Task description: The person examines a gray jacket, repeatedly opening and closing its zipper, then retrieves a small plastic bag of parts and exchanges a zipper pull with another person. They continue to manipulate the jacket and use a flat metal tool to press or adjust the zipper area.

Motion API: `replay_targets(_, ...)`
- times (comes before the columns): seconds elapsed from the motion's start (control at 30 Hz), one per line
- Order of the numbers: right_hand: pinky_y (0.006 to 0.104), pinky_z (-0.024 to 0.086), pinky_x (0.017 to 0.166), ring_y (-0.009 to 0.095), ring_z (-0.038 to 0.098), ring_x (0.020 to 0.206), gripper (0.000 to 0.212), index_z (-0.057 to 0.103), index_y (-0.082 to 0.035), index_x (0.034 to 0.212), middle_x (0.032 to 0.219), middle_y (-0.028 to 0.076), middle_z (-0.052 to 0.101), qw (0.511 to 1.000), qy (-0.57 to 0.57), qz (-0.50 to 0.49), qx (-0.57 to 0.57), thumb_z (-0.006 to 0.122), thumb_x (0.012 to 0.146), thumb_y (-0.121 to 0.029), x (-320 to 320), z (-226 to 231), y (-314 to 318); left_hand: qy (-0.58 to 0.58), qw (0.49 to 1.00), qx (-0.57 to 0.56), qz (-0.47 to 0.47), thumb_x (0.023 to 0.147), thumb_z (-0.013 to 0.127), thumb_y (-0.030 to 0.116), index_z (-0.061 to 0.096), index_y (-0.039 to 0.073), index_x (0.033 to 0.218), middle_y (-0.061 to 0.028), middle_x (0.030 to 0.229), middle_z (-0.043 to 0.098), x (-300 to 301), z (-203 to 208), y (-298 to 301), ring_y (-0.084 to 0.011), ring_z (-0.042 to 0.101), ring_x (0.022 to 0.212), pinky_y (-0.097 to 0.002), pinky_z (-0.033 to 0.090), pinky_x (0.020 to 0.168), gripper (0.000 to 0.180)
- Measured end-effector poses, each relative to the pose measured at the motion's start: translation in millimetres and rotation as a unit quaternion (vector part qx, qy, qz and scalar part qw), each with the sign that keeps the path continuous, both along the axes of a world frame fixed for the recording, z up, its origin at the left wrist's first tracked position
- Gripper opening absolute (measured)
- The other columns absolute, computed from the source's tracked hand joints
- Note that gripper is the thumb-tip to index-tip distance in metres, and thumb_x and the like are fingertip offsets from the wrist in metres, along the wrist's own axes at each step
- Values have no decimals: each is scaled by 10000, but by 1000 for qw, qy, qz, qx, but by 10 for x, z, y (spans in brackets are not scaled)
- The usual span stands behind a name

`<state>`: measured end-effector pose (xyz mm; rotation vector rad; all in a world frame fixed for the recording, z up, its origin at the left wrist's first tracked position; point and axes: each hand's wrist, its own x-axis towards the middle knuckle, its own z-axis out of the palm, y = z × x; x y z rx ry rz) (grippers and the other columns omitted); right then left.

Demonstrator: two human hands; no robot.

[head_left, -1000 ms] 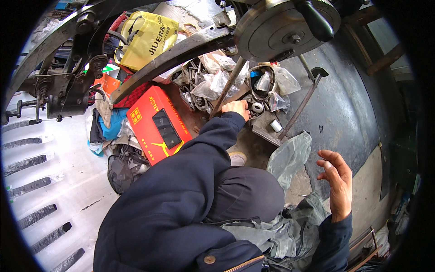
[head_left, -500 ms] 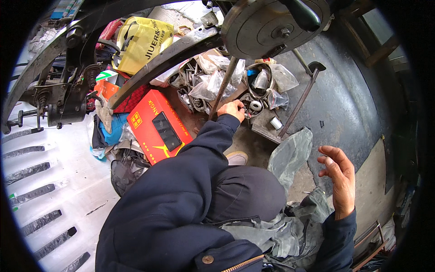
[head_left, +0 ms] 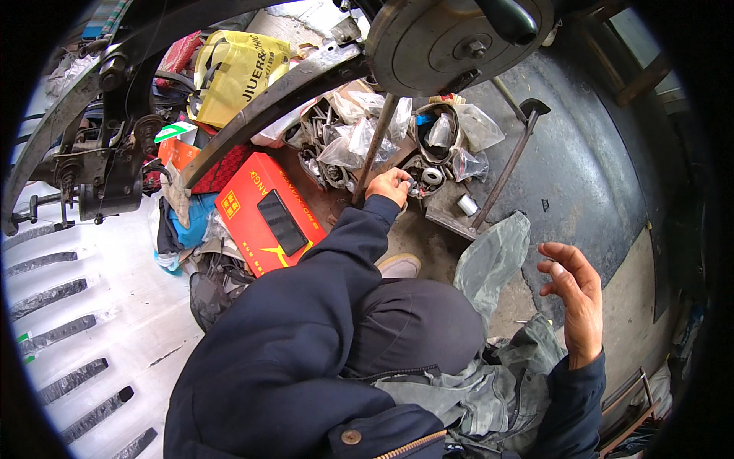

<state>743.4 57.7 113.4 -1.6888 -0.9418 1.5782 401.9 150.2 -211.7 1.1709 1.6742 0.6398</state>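
Note:
My left hand (head_left: pixel 390 187) reaches forward beside a metal rod (head_left: pixel 376 149), at the edge of a small container of metal parts (head_left: pixel 414 171). Its fingers are bent together, and what lies at their tips is too small to name. A white spool-like ring (head_left: pixel 433 176) sits in the container just right of the fingers. To the right, my right hand (head_left: pixel 579 302) is held up in the air, thumb and fingers curled toward each other. Something tiny seems to be between them; I cannot make out what it is. Grey-green cloth (head_left: pixel 489 260) lies on and beside my lap.
A hand-cranked machine with a round metal wheel (head_left: pixel 459 50) and curved arm overhangs the work. At left lie a red box (head_left: pixel 252 191) with a black phone (head_left: pixel 281 222) on it and a yellow bag (head_left: pixel 238 76). Plastic bags (head_left: pixel 359 141), another container (head_left: pixel 440 134) and a white thread spool (head_left: pixel 467 204) stand ahead.
My left hand has shifted very slightly left, staying at the container. The right hand is almost still. The view has moved a little.

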Motion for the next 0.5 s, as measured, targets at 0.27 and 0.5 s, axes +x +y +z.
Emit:
replay_targets(0.27,284,538,824,131,650,1062,326,682,19,1316,1239,69,702,1000,25,-1,-1,658,1032,-139,15,-17,-7,-180,976,118,-15,1004,637,3,633,40,1147,23,879,655,319,547,-49,-31,607,753,-231,502,643,148)
replay_targets(0.5,289,547,811,99,649,1008,299,682,3,1301,1187,32,712,1000,21,8,0,657,1038,-138,36,-82,-26,-601,799,-3,-34,1032,511,14,489,87,1172,-247,1178,720,980,1493,359,-410,761,1054,-521,639,918,159)
